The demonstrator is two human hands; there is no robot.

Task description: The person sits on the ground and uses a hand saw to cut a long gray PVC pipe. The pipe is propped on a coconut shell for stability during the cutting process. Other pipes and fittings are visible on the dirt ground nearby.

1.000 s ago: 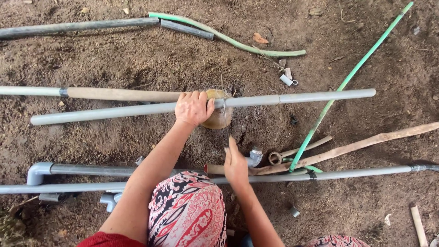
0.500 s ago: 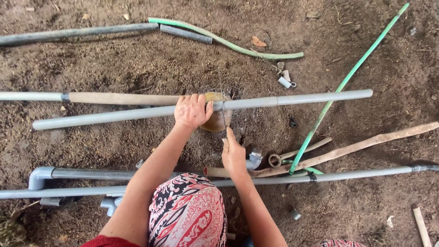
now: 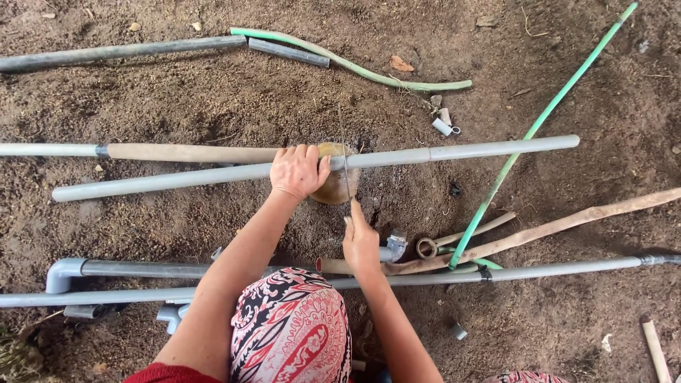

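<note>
Long grey PVC pipe (image 3: pixel 461 151) lies across the dirt from nine to three o'clock, propped on a round brownish block (image 3: pixel 333 186); it looks light, stiff and smooth, likely to roll, so pinning it right beside the cut seems wise. Left hand (image 3: pixel 298 171) is closed over the pipe, pressing down. Right hand (image 3: pixel 360 241), at six o'clock of the block, grips a thin saw blade (image 3: pixel 343 149) crossing the pipe at the left thumb.

No packages, labels, signs or screens show anywhere here, from twelve o'clock round to six: none at all.
</note>
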